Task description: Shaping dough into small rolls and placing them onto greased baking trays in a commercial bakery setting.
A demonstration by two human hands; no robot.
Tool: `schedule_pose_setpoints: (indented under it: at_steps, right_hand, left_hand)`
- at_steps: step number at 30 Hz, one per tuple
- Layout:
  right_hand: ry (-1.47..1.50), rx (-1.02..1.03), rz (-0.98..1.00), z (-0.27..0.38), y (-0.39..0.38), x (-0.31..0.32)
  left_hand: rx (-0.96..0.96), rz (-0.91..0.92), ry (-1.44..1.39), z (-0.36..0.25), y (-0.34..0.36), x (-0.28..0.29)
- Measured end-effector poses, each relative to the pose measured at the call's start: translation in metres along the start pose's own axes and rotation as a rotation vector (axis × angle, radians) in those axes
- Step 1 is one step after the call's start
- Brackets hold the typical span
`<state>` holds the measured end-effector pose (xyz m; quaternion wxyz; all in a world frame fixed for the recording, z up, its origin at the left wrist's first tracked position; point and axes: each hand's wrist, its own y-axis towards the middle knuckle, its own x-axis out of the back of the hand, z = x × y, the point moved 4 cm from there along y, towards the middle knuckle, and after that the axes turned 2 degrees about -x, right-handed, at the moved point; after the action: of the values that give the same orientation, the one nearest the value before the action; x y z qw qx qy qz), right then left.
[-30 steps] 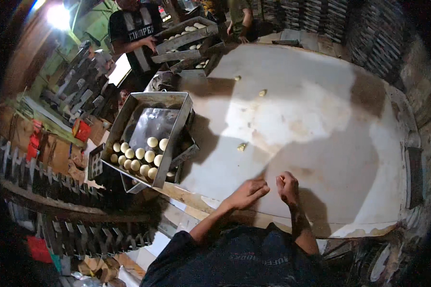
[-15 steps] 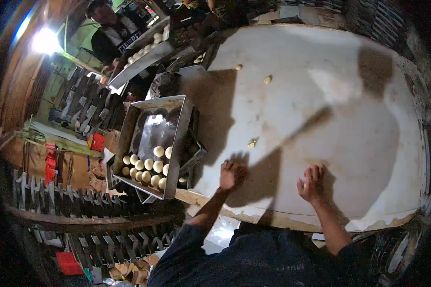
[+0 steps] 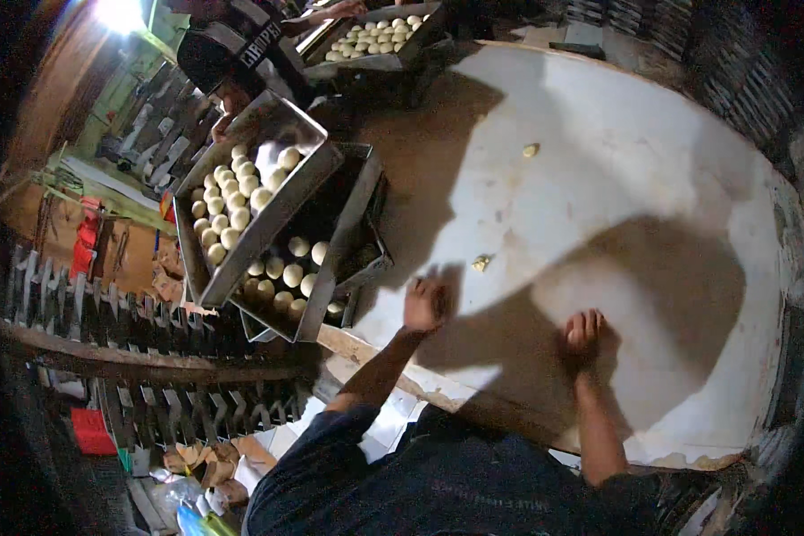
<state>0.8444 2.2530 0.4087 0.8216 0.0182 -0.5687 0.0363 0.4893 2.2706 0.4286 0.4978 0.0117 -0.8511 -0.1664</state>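
My left hand (image 3: pixel 427 304) is over the near left part of the white tabletop (image 3: pixel 634 116), fingers a little apart and no object visible in them. Farther right, my right hand (image 3: pixel 583 332) rests low on the table with its fingers curled together; its underside is hidden. A small yellowish dough scrap (image 3: pixel 481 263) lies just beyond my left hand, and another scrap (image 3: pixel 531 150) is farther back. Left of my left hand, a metal tray of pale, round dough balls (image 3: pixel 238 204) is tilted above a lower tray (image 3: pixel 332 259) that also holds dough balls. Neither hand touches the trays.
Across the upper left, a person in a dark shirt (image 3: pixel 257 45) has a hand at the upper tray's far edge. Another full tray (image 3: pixel 400 61) stands behind. Slatted racks (image 3: pixel 179 406) line the left side, and a bright lamp (image 3: pixel 119 12) shines at the top left.
The filled tray has come from the far left, in the other person's hold, to over the lower tray. The view has shifted. My right fingers look more drawn together; my left hand stays near the scrap.
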Motion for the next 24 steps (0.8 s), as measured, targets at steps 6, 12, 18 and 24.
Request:
schedule_pose_setpoints:
  at_steps: [6, 12, 18, 24]
  right_hand:
    - [-0.11, 0.296, -0.265, 0.038, -0.031, -0.033]
    - [-0.011, 0.281, -0.221, 0.025, -0.001, 0.038]
    - [-0.055, 0.046, -0.635, 0.073, 0.033, 0.026]
    - [0.29, 0.1, -0.062, 0.073, -0.024, 0.035]
  left_hand:
    - [0.018, 0.16, -0.043, -0.023, -0.005, -0.061]
    - [0.521, 0.224, -2.271, 0.081, -0.067, -0.026]
    - [0.139, 0.049, -0.21, 0.012, 0.021, -0.043]
    - [0.357, 0.375, -1.26, -0.002, -0.1, -0.023]
